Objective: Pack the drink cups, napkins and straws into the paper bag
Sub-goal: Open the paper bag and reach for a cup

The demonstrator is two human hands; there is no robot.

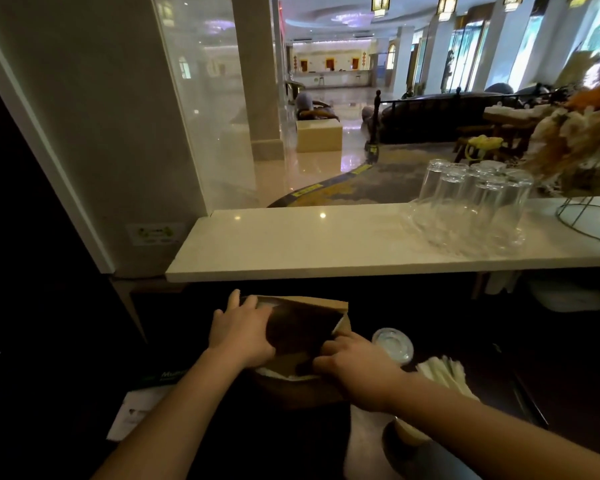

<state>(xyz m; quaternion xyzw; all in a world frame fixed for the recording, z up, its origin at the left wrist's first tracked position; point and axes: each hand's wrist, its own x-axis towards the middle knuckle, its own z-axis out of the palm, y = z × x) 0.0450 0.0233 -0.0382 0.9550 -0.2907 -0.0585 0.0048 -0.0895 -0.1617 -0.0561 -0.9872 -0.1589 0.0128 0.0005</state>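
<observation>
A brown paper bag [305, 308] stands open on the dark lower counter below the white ledge. My left hand [243, 332] grips the bag's left rim and holds it apart. My right hand [355, 367] pinches the near right rim. The inside of the bag is dark and its contents are hidden. A drink cup with a clear lid [392, 344] stands just right of the bag, beside my right hand. White wrapped straws [444, 372] lie in a bundle further right. A second cup [407, 433] shows under my right forearm, next to white napkins [364, 441].
A white stone ledge [291, 244] runs above the work area, with several upturned clear glasses [471, 206] and a wire basket [589, 216] on its right. A white leaflet [132, 415] lies at the lower left. A wall and pillar close off the left side.
</observation>
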